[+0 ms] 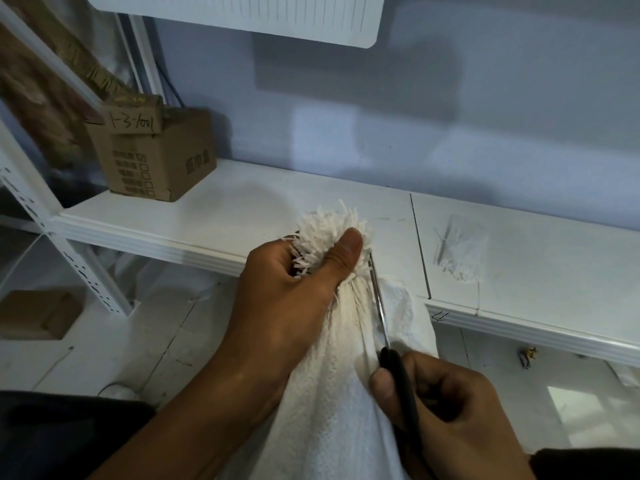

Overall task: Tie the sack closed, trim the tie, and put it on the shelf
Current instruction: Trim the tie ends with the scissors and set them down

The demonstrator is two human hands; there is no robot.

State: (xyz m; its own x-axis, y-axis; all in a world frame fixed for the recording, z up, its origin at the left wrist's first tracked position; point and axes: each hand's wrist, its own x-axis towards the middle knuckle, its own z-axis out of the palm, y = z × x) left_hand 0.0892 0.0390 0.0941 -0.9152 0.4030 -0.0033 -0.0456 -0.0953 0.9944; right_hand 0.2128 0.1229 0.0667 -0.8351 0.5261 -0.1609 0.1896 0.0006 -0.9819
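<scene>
Your left hand (294, 289) is clenched round the gathered neck of the sack (332, 382); your right hand (446, 407) grips scissors (381, 313) beside it. You seem mid-trim, though the tie itself is hidden. The shelf (242, 202) beyond awaits.

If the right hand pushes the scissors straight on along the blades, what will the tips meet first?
Most likely the bunched neck of the sack, just under the left hand. The right hand aims the scissors up along it, tips beside the thumb. Whether they already touch cannot be told.
</scene>
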